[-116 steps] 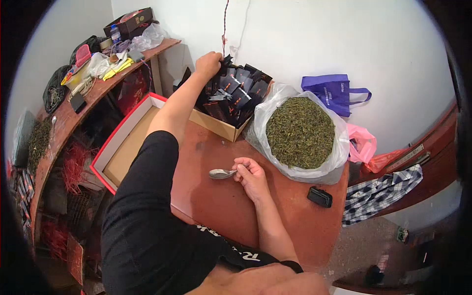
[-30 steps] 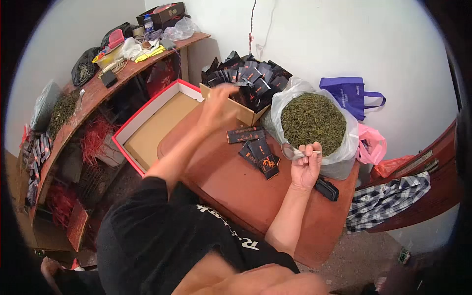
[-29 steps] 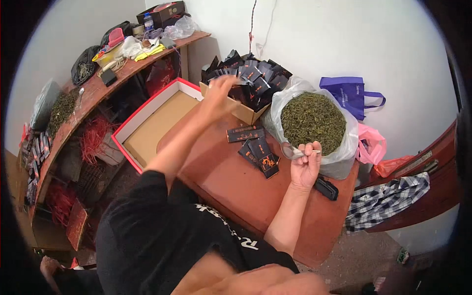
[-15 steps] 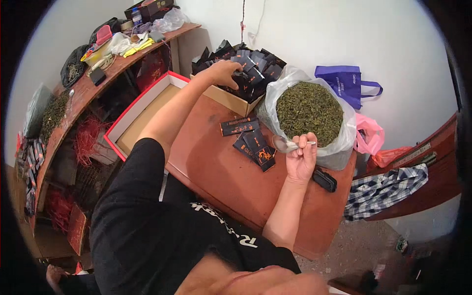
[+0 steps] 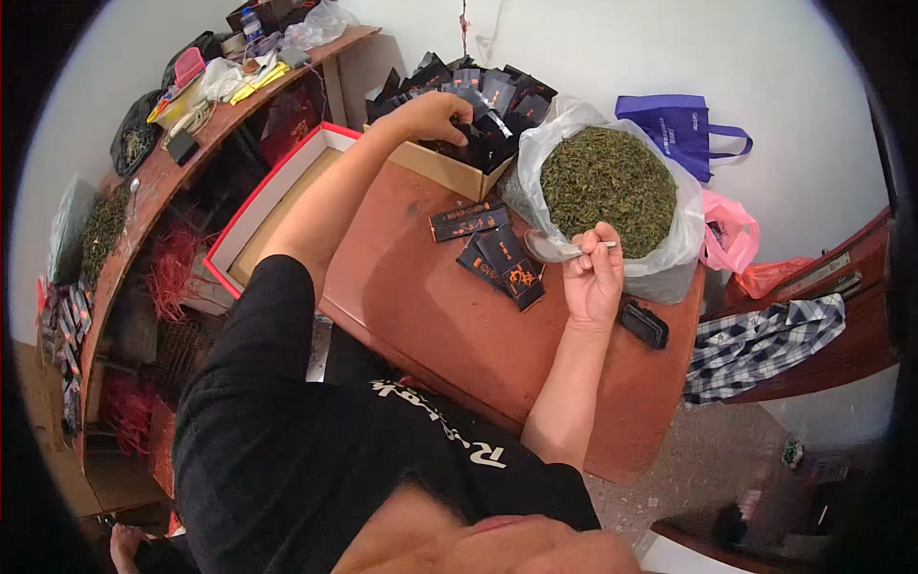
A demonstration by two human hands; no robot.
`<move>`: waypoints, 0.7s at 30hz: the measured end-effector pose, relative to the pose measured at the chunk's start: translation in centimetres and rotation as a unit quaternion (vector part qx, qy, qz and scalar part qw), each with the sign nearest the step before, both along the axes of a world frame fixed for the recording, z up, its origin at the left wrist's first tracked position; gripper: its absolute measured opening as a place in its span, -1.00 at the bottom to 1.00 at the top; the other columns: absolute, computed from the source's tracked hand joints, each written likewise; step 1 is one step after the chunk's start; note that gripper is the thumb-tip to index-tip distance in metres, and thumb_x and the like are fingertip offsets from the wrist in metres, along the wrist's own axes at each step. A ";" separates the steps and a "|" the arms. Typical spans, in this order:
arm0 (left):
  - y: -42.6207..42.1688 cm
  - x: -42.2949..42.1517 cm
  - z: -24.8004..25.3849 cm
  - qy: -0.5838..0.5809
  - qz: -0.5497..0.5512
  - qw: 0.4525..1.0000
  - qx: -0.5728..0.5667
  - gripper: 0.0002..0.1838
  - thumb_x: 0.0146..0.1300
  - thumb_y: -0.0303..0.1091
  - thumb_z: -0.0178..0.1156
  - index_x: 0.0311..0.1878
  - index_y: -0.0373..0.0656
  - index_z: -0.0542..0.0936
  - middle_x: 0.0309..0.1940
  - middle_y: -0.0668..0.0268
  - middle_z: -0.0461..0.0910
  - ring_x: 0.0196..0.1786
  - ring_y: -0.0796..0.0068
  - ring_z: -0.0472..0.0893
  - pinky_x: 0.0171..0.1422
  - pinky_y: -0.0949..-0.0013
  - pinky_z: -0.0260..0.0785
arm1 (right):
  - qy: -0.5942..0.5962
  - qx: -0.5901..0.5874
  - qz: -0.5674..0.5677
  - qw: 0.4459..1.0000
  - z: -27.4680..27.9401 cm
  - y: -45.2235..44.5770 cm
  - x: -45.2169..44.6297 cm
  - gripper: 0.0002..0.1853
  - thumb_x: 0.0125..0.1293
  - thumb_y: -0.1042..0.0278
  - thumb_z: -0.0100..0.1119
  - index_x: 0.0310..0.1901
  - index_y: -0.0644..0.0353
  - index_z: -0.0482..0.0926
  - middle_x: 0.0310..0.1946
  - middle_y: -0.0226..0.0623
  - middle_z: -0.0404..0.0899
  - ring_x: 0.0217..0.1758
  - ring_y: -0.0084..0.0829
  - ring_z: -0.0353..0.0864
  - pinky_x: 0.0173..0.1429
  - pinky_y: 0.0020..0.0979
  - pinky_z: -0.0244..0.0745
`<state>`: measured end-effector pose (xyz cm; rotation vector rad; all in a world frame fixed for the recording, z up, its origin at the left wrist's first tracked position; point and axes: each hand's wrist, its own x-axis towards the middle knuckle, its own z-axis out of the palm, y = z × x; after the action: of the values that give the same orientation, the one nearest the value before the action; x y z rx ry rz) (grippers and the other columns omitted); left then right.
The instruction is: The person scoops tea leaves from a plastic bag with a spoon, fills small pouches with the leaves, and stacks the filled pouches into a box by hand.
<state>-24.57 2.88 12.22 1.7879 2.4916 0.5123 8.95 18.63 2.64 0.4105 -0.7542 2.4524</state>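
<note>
My left hand point(image 5: 432, 117) reaches over the near-left edge of a cardboard box point(image 5: 440, 170) packed with black pouches point(image 5: 497, 94). Its thumb and fingers are apart, with no pouch visibly held. My right hand point(image 5: 593, 277) is closed on the handle of a metal spoon point(image 5: 550, 247), raised beside the near rim of a clear plastic bag point(image 5: 660, 270) full of dried green leaves point(image 5: 607, 184). Several black packets with orange print point(image 5: 509, 266) lie on the red-brown table point(image 5: 430, 311), left of the spoon.
An open red-edged box point(image 5: 234, 244) stands at the left. A black case point(image 5: 644, 325) lies near the table's right edge. Behind are a blue bag point(image 5: 674, 134) and a pink bag point(image 5: 729, 230). A cluttered curved shelf point(image 5: 167, 177) runs along the left. Another person's hand point(image 5: 124, 543) shows at lower left.
Black packets now lie on the table, absent in the oldest frame. My right hand has raised the spoon toward the leaves. My left hand has moved to the pouch box since a second ago. The view has shifted.
</note>
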 end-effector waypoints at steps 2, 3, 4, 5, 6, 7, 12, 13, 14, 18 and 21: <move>-0.2 -0.2 0.7 -0.016 0.005 1.000 0.021 -0.60 -0.05 -0.17 0.49 -0.18 -0.19 0.66 -0.23 0.19 0.66 -0.13 0.21 0.62 0.00 0.24 0.42 | -0.004 0.000 -0.003 1.000 0.1 0.0 0.0 -0.71 0.40 0.48 0.22 0.13 0.21 0.57 -0.26 -0.36 0.50 -0.30 -0.63 0.41 -0.23 -0.62 0.47; -0.1 -0.6 1.1 -0.024 -0.013 0.999 0.026 -0.60 -0.05 -0.17 0.50 -0.20 -0.19 0.66 -0.27 0.22 0.65 -0.15 0.26 0.61 -0.01 0.27 0.42 | -0.003 0.001 -0.002 1.000 0.0 -0.1 0.0 -0.71 0.40 0.48 0.22 0.13 0.20 0.57 -0.26 -0.36 0.50 -0.30 -0.63 0.41 -0.22 -0.62 0.47; 0.0 -0.8 1.6 -0.023 -0.015 0.998 0.048 -0.60 -0.06 -0.17 0.51 -0.20 -0.19 0.67 -0.28 0.24 0.65 -0.16 0.35 0.60 0.00 0.28 0.41 | -0.001 0.002 -0.002 1.000 0.1 -0.1 0.0 -0.71 0.40 0.48 0.22 0.13 0.20 0.57 -0.26 -0.36 0.50 -0.30 -0.63 0.41 -0.22 -0.62 0.46; 0.1 -1.0 2.1 -0.031 -0.017 0.998 0.050 -0.62 -0.04 -0.19 0.51 -0.19 -0.19 0.67 -0.27 0.26 0.66 -0.15 0.39 0.59 0.00 0.30 0.41 | 0.003 0.004 -0.003 1.000 0.1 0.0 -0.1 -0.71 0.40 0.48 0.21 0.14 0.20 0.57 -0.26 -0.37 0.50 -0.30 -0.63 0.42 -0.22 -0.62 0.46; 0.3 -1.3 2.8 -0.039 -0.019 0.998 0.052 -0.64 -0.01 -0.22 0.51 -0.18 -0.19 0.68 -0.26 0.27 0.67 -0.15 0.42 0.59 0.01 0.32 0.41 | 0.005 0.007 -0.004 1.000 0.1 0.0 -0.1 -0.71 0.40 0.47 0.21 0.14 0.20 0.57 -0.26 -0.37 0.50 -0.30 -0.63 0.41 -0.22 -0.62 0.46; 0.4 -0.9 3.5 -0.060 -0.002 0.996 0.062 -0.64 0.01 -0.24 0.50 -0.16 -0.20 0.68 -0.25 0.29 0.67 -0.16 0.45 0.58 0.01 0.34 0.41 | 0.007 0.009 -0.005 1.000 0.0 0.1 -0.1 -0.71 0.41 0.47 0.21 0.14 0.20 0.56 -0.26 -0.37 0.50 -0.30 -0.63 0.41 -0.22 -0.61 0.45; -1.0 4.3 6.5 -0.009 0.033 0.990 0.136 -0.66 0.10 -0.31 0.47 -0.08 -0.21 0.67 -0.23 0.37 0.66 -0.20 0.51 0.51 -0.02 0.37 0.39 | 0.008 0.014 -0.003 1.000 0.1 0.2 0.2 -0.70 0.40 0.45 0.24 0.14 0.19 0.56 -0.26 -0.39 0.50 -0.30 -0.64 0.41 -0.22 -0.61 0.43; -1.6 6.1 7.5 0.006 0.030 0.989 0.144 -0.64 0.13 -0.29 0.46 -0.04 -0.20 0.66 -0.22 0.37 0.65 -0.21 0.54 0.48 -0.04 0.38 0.38 | 0.006 0.015 -0.009 1.000 0.2 0.4 0.3 -0.69 0.38 0.44 0.26 0.14 0.19 0.57 -0.25 -0.39 0.50 -0.30 -0.64 0.41 -0.23 -0.62 0.41; -2.2 7.2 7.8 -0.008 0.024 0.987 0.159 -0.64 0.13 -0.28 0.46 -0.04 -0.20 0.66 -0.22 0.37 0.65 -0.21 0.55 0.48 -0.04 0.40 0.37 | 0.003 0.016 -0.017 1.000 0.2 0.5 0.4 -0.68 0.37 0.43 0.28 0.13 0.18 0.57 -0.25 -0.39 0.51 -0.31 -0.65 0.41 -0.24 -0.62 0.40; -4.4 9.4 6.1 -0.157 0.012 0.968 0.195 -0.67 0.16 -0.26 0.45 -0.06 -0.18 0.66 -0.27 0.44 0.62 -0.16 0.63 0.50 -0.03 0.48 0.37 | 0.014 0.013 -0.033 0.999 0.4 0.8 0.8 -0.69 0.37 0.44 0.27 0.13 0.18 0.57 -0.24 -0.39 0.51 -0.30 -0.65 0.42 -0.23 -0.62 0.42; -5.4 8.1 -0.3 -0.270 0.024 0.938 0.216 -0.71 0.22 -0.25 0.43 -0.08 -0.18 0.65 -0.23 0.43 0.64 -0.13 0.66 0.56 0.00 0.52 0.40 | 0.013 0.003 -0.036 0.999 0.3 1.1 1.0 -0.70 0.38 0.46 0.25 0.13 0.19 0.57 -0.23 -0.38 0.52 -0.29 -0.64 0.43 -0.22 -0.61 0.44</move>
<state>-16.47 -2.51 11.94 1.4129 2.1406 1.4249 9.97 19.68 2.97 0.4094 -0.7522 2.3730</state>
